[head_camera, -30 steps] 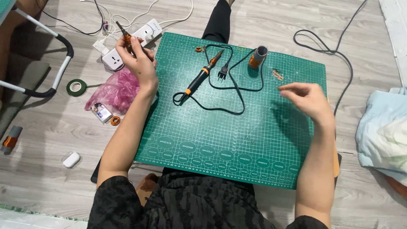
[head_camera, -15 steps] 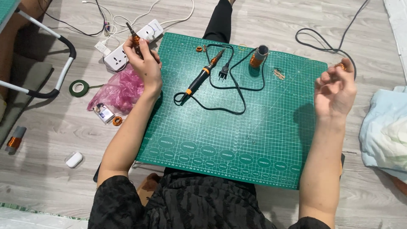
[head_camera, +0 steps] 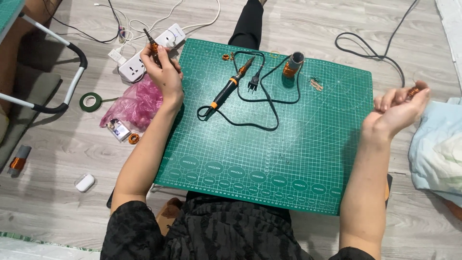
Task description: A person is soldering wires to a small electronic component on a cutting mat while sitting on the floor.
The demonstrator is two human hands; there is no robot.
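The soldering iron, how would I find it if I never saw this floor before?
Find the big green cutting mat. Near its top edge lies the soldering iron, slanted, untouched by either hand. Unlike the copper wire spool beside it, it has a black-and-orange handle and a looping black cord.

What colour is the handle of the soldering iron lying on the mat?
Black with orange bands, on the soldering iron; the head view shows it.

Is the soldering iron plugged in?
No. Its plug lies loose on the green mat, beside the iron.
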